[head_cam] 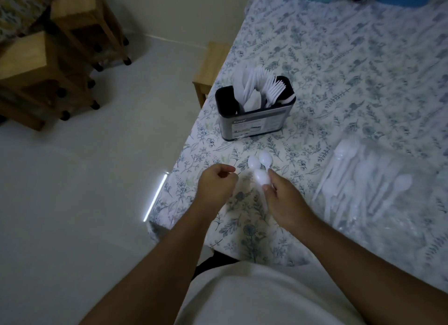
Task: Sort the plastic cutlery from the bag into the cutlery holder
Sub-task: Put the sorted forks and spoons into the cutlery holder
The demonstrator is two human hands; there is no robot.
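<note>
spoons point(260, 169) are pinched in the right hand point(283, 198) near the table's left edge; the left hand point(217, 183) is loosely curled, empty. bowls should be aligned before being lowered into the cutlery holder point(254, 109)'s free left compartment, with the bag point(378, 186) left alongside.

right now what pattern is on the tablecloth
A blue-green floral and leaf print on white, across the tablecloth; the head view shows it.

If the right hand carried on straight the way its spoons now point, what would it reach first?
Probably the cutlery holder. The right hand holds white spoons with their bowls aimed up the table toward it, and only bare tablecloth lies between. Depth is hard to judge.
</note>
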